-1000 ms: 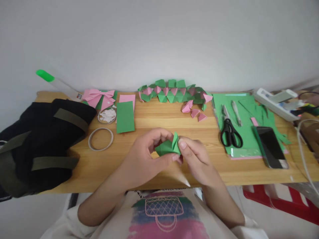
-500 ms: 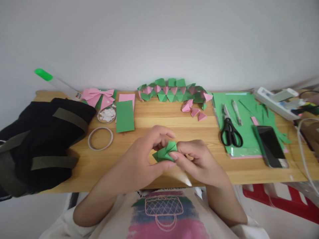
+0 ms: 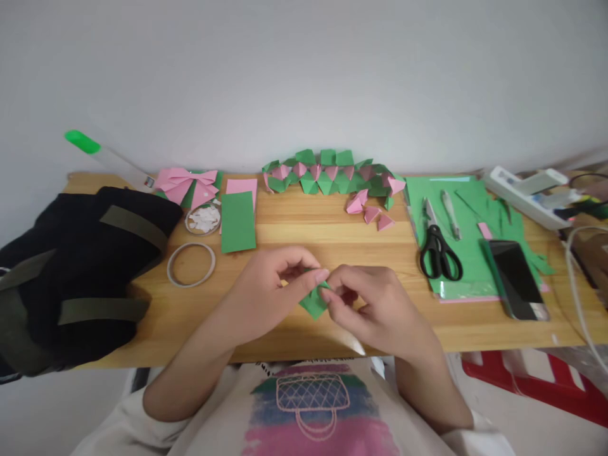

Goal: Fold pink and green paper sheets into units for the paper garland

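A small folded piece of green paper (image 3: 315,305) is held between both hands above the front of the wooden table. My left hand (image 3: 275,283) pinches its upper side, the thumb lying across the paper. From the right, my right hand (image 3: 368,304) grips the paper's edge between thumb and fingertips. The fingers hide part of the folds. Beyond the hands lie a few small folded pink paper pieces (image 3: 372,215) and a long chain of folded green and pink paper (image 3: 327,174) along the wall.
At left are a black bag (image 3: 95,253), a tape ring (image 3: 190,265), green paper rectangles (image 3: 238,221) and a pink paper bow (image 3: 187,183). To the right, scissors (image 3: 439,253), a cutter (image 3: 451,214) and a phone (image 3: 517,278) rest on green sheets (image 3: 475,275). A power strip (image 3: 527,196) stands beyond.
The green paper has been turned, and a corner now points down toward me. My left thumb has moved up onto the paper, and both hands' fingertips are closer together.
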### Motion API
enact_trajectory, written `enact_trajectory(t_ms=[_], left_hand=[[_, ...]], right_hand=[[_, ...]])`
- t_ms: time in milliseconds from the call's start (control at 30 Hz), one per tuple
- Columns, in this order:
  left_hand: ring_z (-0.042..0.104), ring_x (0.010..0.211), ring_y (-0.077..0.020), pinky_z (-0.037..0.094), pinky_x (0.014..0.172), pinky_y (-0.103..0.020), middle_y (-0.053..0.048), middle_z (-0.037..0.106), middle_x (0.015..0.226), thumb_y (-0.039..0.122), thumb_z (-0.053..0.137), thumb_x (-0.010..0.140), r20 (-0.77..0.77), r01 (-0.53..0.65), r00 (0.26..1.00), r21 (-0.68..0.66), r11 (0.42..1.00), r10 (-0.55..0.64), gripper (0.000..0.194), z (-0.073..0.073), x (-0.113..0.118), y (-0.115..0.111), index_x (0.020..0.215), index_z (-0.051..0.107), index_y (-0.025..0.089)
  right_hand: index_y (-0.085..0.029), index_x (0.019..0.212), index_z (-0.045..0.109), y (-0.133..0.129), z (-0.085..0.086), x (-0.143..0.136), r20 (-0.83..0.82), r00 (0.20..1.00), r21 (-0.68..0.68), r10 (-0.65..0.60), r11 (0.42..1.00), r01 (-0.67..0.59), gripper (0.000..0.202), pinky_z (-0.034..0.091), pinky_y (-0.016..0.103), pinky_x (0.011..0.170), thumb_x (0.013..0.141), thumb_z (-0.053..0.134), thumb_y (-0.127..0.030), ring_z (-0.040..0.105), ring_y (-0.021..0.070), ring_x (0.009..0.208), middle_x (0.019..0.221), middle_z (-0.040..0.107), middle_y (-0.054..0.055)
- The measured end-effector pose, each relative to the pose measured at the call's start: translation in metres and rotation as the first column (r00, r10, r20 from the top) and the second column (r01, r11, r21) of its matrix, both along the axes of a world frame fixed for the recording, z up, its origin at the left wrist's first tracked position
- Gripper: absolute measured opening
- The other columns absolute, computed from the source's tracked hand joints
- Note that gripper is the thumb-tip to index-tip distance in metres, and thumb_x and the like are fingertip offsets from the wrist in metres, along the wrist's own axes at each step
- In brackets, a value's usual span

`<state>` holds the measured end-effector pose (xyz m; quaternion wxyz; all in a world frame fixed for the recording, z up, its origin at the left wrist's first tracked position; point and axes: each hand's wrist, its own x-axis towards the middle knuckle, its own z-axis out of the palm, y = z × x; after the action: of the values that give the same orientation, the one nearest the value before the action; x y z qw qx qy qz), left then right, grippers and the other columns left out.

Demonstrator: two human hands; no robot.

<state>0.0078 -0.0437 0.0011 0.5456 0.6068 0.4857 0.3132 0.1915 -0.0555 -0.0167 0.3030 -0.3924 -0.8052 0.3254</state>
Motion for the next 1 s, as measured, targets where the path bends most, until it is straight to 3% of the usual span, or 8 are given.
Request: enact_trajectory(t_ms=[200,333,433,667,867,1000], left_hand=[[0.057,0.055,-0.0084,0.045,0.049,-0.017,0.002,0.064,0.06,0.023,0.068,0.075,0.154,-0.274,0.949,-0.021,0.961,0.274,0.013,-0.01,0.007,0.009,0.064,0.065,0.017],[0.059,0.052,-0.0077,0.049,0.05,-0.016,0.003,0.066,0.057,0.023,0.071,0.073,0.181,-0.303,0.931,-0.096,0.948,0.316,0.013,-0.013,0.006,0.017,0.063,0.067,0.016],[0.064,0.051,-0.0092,0.054,0.053,-0.018,0.002,0.07,0.058,0.023,0.075,0.07,0.194,-0.242,0.941,-0.193,0.951,0.279,0.01,-0.016,0.001,0.022,0.064,0.07,0.016],[0.075,0.066,-0.0136,0.058,0.059,-0.017,-0.001,0.077,0.067,0.027,0.077,0.073,0.252,0.075,0.967,-0.406,0.911,0.033,0.009,-0.019,-0.007,0.03,0.073,0.078,0.018],[0.072,0.06,-0.0123,0.056,0.056,-0.018,-0.002,0.076,0.065,0.021,0.071,0.076,0.149,0.078,0.989,-0.355,0.932,-0.027,0.01,-0.02,-0.007,0.032,0.069,0.076,0.016],[0.071,0.063,-0.0137,0.054,0.057,-0.02,-0.003,0.076,0.067,0.023,0.064,0.081,-0.084,0.094,0.99,-0.223,0.97,-0.116,0.016,-0.021,-0.007,0.031,0.073,0.074,0.014]], right_hand=[[-0.018,0.069,0.055,0.001,-0.014,-0.015,-0.225,0.942,-0.35,-0.25,0.923,0.161,0.022,0.037,0.019,0.049,0.087,0.061,-0.027,0.045,0.0068,0.052,0.058,0.049,-0.005],[-0.018,0.072,0.06,0.007,-0.023,-0.018,-0.38,0.844,-0.447,-0.379,0.874,0.191,0.018,0.044,0.02,0.051,0.084,0.066,-0.03,0.054,0.009,0.054,0.06,0.058,-0.003],[-0.018,0.076,0.062,0.012,-0.027,-0.015,-0.411,0.817,-0.432,-0.405,0.875,0.216,0.016,0.045,0.02,0.051,0.086,0.064,-0.031,0.055,0.0091,0.053,0.061,0.061,-0.002],[-0.019,0.075,0.063,0.014,-0.025,-0.007,-0.369,0.854,-0.327,-0.367,0.911,0.25,0.015,0.042,0.022,0.056,0.089,0.062,-0.026,0.052,0.0091,0.059,0.065,0.061,-0.002],[-0.018,0.075,0.063,0.015,-0.021,-0.005,-0.285,0.906,-0.301,-0.313,0.927,0.225,0.015,0.041,0.022,0.058,0.089,0.06,-0.023,0.052,0.0089,0.061,0.067,0.062,-0.002],[-0.017,0.074,0.063,0.023,-0.024,-0.005,-0.244,0.929,-0.377,-0.28,0.91,0.175,0.024,0.041,0.022,0.054,0.092,0.056,-0.03,0.052,0.0094,0.057,0.063,0.06,-0.002]])
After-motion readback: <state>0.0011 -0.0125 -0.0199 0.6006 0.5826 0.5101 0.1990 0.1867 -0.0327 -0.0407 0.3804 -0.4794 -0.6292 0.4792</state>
